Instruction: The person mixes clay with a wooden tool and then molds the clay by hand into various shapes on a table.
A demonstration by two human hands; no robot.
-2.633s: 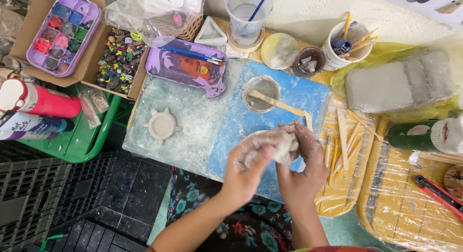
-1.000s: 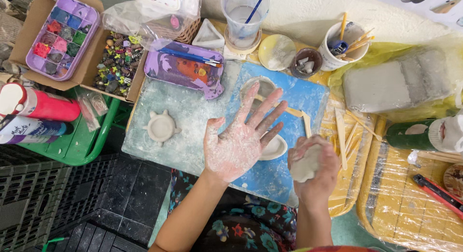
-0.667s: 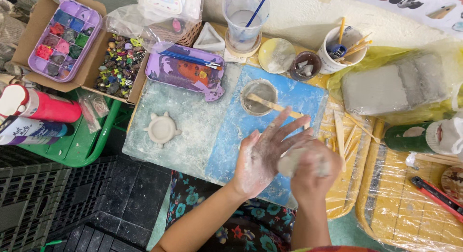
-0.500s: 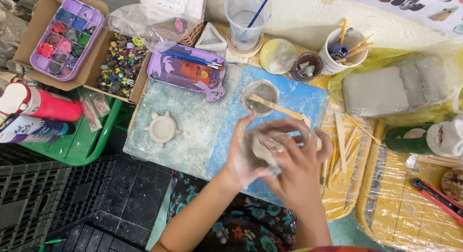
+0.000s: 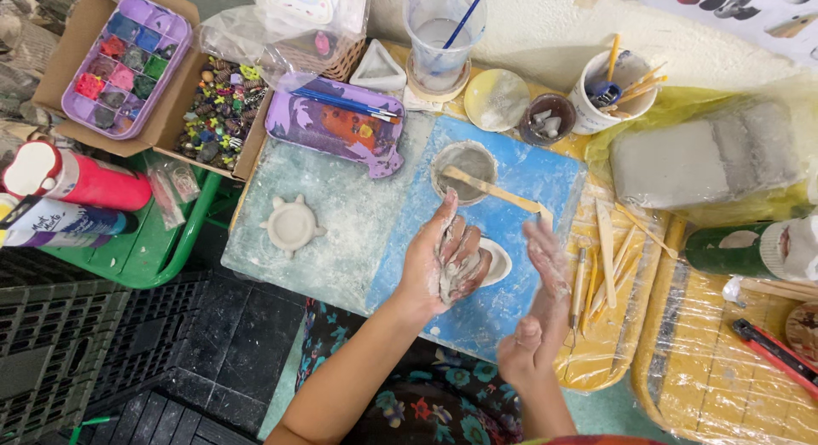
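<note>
One clay lump (image 5: 449,270), two hands.

A pale rough wall (image 5: 545,28) behind, black plastic crates (image 5: 77,360) on the floor at left.

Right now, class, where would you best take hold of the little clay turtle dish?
Probably pinch the clay turtle dish across its round rim, coming from above. It lies flat and apart on the board, and its small nubs look fragile, so avoid those.
</note>
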